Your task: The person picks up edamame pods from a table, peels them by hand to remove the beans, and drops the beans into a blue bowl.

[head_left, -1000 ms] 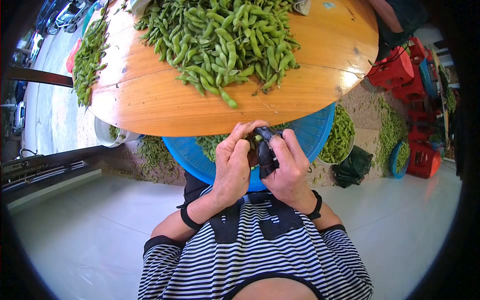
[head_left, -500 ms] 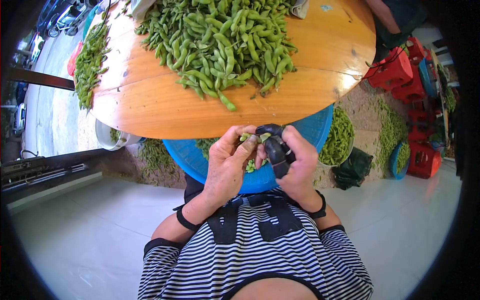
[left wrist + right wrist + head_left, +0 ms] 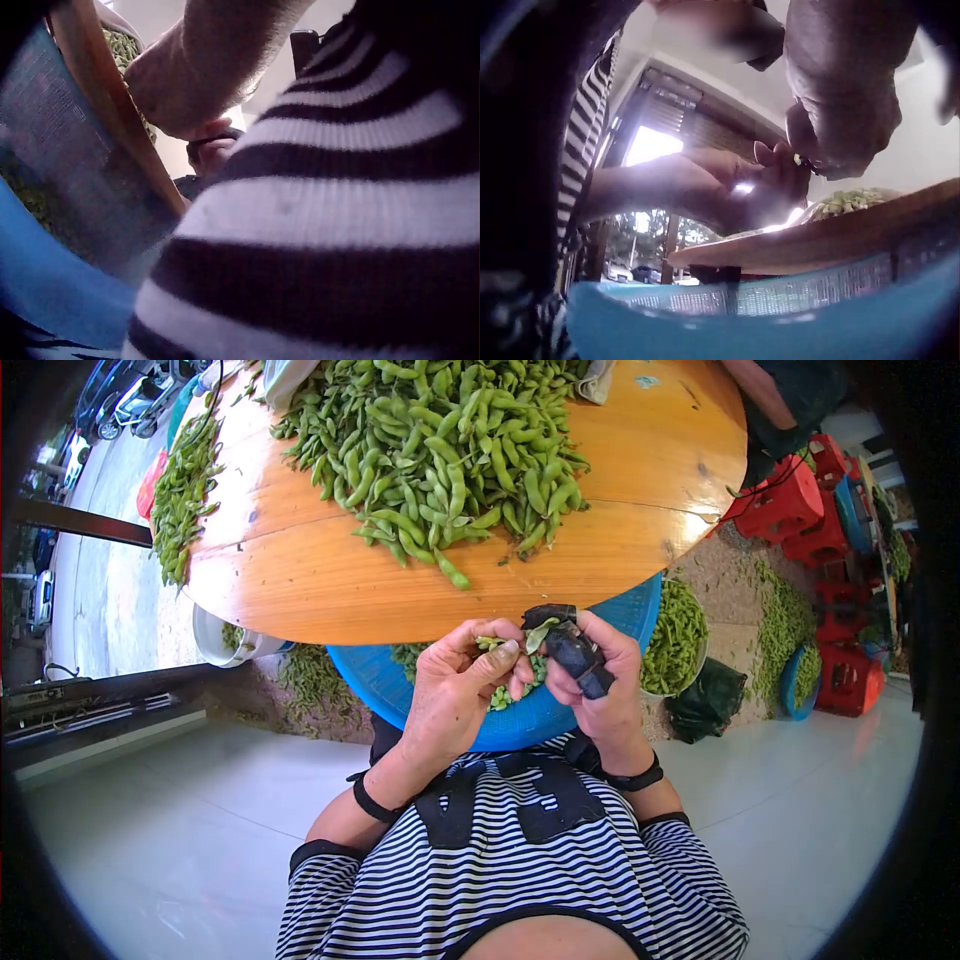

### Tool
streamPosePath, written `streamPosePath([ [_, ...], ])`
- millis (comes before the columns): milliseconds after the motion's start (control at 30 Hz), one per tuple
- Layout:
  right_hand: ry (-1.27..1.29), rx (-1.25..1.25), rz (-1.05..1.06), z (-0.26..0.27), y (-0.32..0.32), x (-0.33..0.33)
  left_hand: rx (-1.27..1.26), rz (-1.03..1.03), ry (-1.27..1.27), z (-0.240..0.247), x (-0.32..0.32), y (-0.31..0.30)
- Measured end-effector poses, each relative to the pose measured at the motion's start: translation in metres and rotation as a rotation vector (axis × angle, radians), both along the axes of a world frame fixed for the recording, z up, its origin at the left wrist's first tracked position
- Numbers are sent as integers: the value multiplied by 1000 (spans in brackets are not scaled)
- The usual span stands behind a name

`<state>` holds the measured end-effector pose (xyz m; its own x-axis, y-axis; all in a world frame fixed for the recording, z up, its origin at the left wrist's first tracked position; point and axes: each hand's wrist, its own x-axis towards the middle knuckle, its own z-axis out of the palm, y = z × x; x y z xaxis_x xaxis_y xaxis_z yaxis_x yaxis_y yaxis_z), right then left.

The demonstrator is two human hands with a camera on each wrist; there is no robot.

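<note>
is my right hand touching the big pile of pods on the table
Apart. In the head view, a strip of bare tabletop lies between the right hand and the nearest pods of the pile.

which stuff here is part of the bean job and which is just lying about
Part of the job:
left hand, pinching green bits
right hand, with black finger covers, holding a pod
piled pods on the table
blue basket with loose beans

Apparently just lying about:
red stools
dark bag

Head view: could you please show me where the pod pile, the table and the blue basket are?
Pod pile (image 3: 445,465), head view: middle of the heap.
Table (image 3: 290,575), head view: bare wood.
Blue basket (image 3: 500,733), head view: side nearest the person.
</note>
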<state>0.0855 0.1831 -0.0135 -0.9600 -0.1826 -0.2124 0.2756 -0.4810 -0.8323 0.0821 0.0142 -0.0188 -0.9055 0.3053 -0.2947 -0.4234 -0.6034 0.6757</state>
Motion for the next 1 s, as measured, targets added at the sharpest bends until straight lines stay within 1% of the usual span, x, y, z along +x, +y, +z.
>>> streamPosePath([
  [33,0,0,0,1,0,0,0,0,0,1,0,0],
  [100,8,118,-86,5,-1,-1,-20,10,4,3,-1,0],
  [133,7,119,-85,8,-1,-1,-20,11,3,3,-1,1],
  [200,184,487,-20,14,-1,-1,-138,106,82,4,-2,4],
  [233,272,670,12,15,-1,-1,-138,104,80,5,-1,6],
  [267,216,590,19,10,-3,1,-135,117,62,8,0,8],
  [300,215,592,16,10,-4,2,-130,131,45,9,1,10],
  [333,211,620,5,10,-5,2,-129,129,45,7,0,9],
  [400,207,647,-5,12,-5,2,-62,49,-34,5,-1,3],
  [500,250,703,13,17,-3,3,-95,-7,-33,7,0,0],
  [533,219,613,23,18,-2,3,-95,-7,-34,6,0,-2],
  [567,188,522,33,19,-1,3,-160,-69,12,3,1,-4],
  [600,187,522,33,19,1,4,-224,-131,57,1,1,-5],
  [667,44,418,81,18,7,4,-208,-155,78,-2,4,-4],
  [800,21,388,39,16,9,3,-189,-167,108,-5,6,-4],
  [867,200,606,0,16,6,2,-190,-159,98,-4,5,-4],
  [900,200,606,1,16,6,1,-193,-153,88,-3,4,-5],
  [967,497,824,72,17,7,0,-187,-153,102,-5,4,-5],
  [1000,569,890,37,20,5,0,-180,-155,116,-6,4,-5],
])
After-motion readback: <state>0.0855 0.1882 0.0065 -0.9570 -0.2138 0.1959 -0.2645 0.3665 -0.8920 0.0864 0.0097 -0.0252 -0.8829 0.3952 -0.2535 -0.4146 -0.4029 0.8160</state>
